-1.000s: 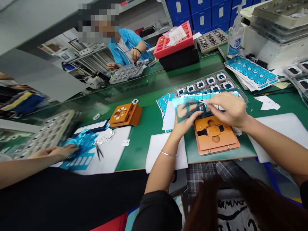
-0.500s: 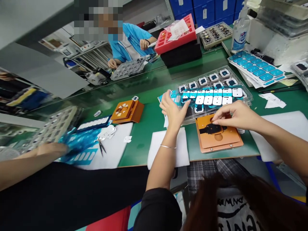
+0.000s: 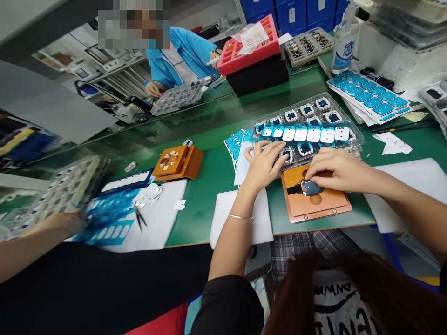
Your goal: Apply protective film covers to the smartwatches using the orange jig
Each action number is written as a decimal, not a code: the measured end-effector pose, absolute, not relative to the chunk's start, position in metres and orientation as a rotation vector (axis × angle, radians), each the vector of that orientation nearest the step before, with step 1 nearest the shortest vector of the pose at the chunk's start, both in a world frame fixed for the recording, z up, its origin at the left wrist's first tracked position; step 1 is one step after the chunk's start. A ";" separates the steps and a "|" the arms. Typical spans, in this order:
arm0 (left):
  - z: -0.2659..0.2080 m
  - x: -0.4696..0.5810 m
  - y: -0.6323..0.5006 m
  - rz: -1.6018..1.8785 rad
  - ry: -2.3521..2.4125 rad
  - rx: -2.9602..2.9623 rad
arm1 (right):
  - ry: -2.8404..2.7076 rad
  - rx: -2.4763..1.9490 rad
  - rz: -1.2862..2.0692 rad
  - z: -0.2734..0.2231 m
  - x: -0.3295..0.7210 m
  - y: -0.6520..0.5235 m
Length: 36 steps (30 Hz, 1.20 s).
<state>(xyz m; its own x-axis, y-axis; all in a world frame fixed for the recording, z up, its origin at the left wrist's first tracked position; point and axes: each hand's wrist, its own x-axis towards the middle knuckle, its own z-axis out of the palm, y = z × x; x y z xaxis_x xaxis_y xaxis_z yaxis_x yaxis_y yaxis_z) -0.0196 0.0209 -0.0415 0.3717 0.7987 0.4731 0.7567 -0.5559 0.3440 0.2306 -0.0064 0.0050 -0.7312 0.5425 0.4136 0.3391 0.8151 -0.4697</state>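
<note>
Left hand (image 3: pixel 263 164) — palm down, fingers spread at clear tray (image 3: pixel 345 114) | Right hand (image 3: pixel 331 171) — fingers bunched at dark piece (image 3: pixel 310 188) on orange fixture (image 3: pixel 298 208), pinch cannot be told

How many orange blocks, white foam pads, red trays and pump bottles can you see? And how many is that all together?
Orange blocks: 2
White foam pads: 3
Red tray: 1
Pump bottle: 1
Total: 7
</note>
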 end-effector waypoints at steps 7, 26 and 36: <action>-0.033 -0.020 0.013 0.854 1.463 2.658 | -2.504 -0.562 0.303 0.000 0.230 -0.010; -0.012 -0.010 -0.005 1.453 0.804 2.602 | -2.037 -0.357 0.063 -0.001 0.221 -0.007; -0.010 0.002 -0.012 1.514 0.462 2.231 | -1.943 -0.285 -0.134 -0.002 0.221 -0.016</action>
